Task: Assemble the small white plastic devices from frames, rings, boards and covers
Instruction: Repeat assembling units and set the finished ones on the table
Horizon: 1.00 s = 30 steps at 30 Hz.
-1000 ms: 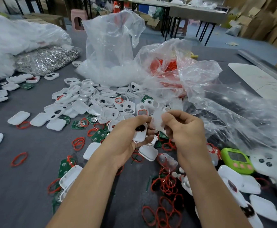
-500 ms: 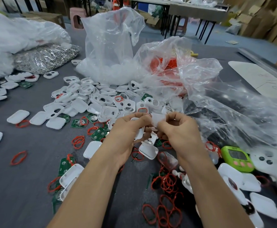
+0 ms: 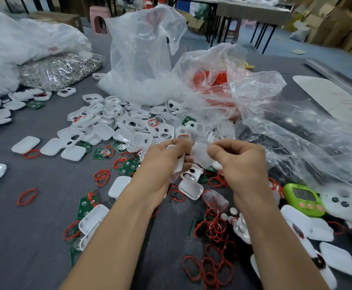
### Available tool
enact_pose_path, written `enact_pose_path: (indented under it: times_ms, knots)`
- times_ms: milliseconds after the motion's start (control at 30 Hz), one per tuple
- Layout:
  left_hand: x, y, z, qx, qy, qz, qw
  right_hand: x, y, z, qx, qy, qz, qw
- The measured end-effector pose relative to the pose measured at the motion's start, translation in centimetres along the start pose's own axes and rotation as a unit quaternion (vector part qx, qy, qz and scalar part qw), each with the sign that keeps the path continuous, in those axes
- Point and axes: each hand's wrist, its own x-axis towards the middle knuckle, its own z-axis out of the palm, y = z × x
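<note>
My left hand [image 3: 166, 162] grips a small white plastic frame [image 3: 178, 164] above the middle of the table. My right hand [image 3: 239, 162] pinches a translucent white piece [image 3: 200, 155] right beside that frame; the two parts touch or nearly touch between my fingers. A heap of white frames and covers [image 3: 133, 124] lies just behind my hands. Green circuit boards [image 3: 128, 167] and red rings [image 3: 101, 176] are scattered under and around my hands. More red rings [image 3: 214, 229] lie near my right forearm.
Clear plastic bags stand behind: one with white parts [image 3: 141, 59], one with red rings [image 3: 216, 80], and a loose sheet [image 3: 306, 139] at right. A bag of metal clips [image 3: 60, 70] lies back left. A green timer [image 3: 302, 197] and a white controller [image 3: 348, 208] sit at right.
Both hands have risen slightly and drawn together, bringing the translucent piece against the frame. The rest of the table looks the same.
</note>
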Motion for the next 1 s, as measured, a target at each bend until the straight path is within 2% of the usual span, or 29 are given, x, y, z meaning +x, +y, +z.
enact_pose_path:
  times_ms: [133, 267, 367, 533, 800, 1000]
  knots:
    - [0.4, -0.1, 1.0, -0.198, 0.016, -0.039, 0.979, -0.6, -0.4, 1.3, 0.111, 0.005, 0.062, 0.992]
    - [0.3, -0.6, 2.2, -0.275, 0.052, -0.005, 0.96, -1.6, -0.2, 3.0, 0.085, 0.015, 0.043, 0.995]
    - [0.3, -0.9, 2.4, -0.295, 0.067, 0.023, 0.953, -1.8, 0.0, 3.5, 0.04, 0.018, 0.007, 0.999]
    - [0.4, -1.3, 2.8, -0.305, 0.065, 0.017, 0.95, -2.0, -0.1, 3.7, -0.006, 0.031, -0.035, 0.999]
    - [0.5, -1.6, 2.8, -0.315, 0.056, 0.021, 0.947, -2.2, -0.2, 3.8, -0.077, 0.065, -0.058, 0.993]
    - [0.3, -1.7, 2.8, -0.325, 0.03, 0.012, 0.945, -2.3, -0.1, 4.2, -0.09, 0.083, -0.082, 0.989]
